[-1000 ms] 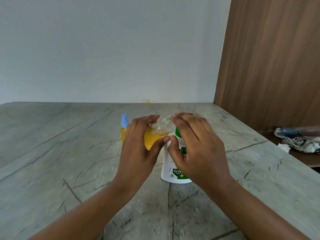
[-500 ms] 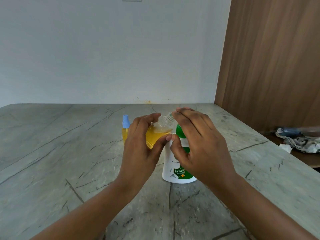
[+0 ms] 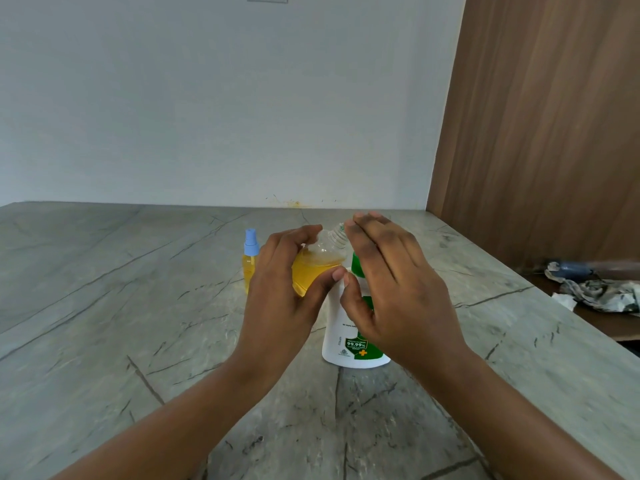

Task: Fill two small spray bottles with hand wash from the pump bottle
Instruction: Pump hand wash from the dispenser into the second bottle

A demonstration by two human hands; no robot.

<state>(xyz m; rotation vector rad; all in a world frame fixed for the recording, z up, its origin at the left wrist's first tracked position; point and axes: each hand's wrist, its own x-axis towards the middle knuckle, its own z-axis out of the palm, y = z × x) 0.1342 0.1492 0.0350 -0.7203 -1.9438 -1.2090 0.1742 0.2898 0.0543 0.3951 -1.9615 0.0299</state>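
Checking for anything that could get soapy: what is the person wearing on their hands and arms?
Nothing that shows. The left hand and right hand are bare: no gloves, rings or watch. The left forearm and right forearm are bare too, with no sleeve in view down to the frame's edge.

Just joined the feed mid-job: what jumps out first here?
The left hand grips a tilted clear bottle half full of yellow liquid, over the table. The right hand, fingers straight, hovers over the white pump bottle beside it. A blue-capped spray bottle stands behind, left.
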